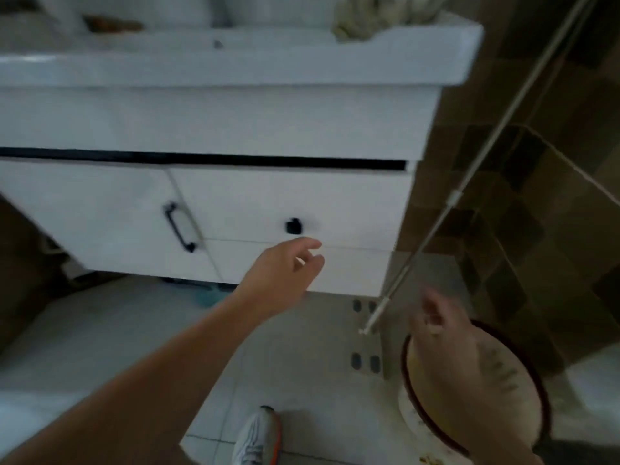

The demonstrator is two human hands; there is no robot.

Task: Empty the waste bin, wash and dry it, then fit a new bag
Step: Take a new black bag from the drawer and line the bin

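Observation:
The waste bin (526,391) stands on the floor at the lower right, round and cream-coloured with a dark red rim. My right hand (449,340) hovers over its opening, blurred, fingers loosely apart and holding nothing I can make out. My left hand (285,266) is stretched forward with the fingers apart, just below the small black knob (293,225) of a white drawer (292,203) in the vanity cabinet. It holds nothing. The inside of the bin is mostly hidden behind my right hand.
A white washbasin top (235,65) overhangs the cabinet, with a crumpled cloth (375,18) on its right corner. A cabinet door with a black bar handle (179,226) is at left. A thin white pole (446,209) leans beside the cabinet. My shoe (256,437) rests on the pale floor tiles.

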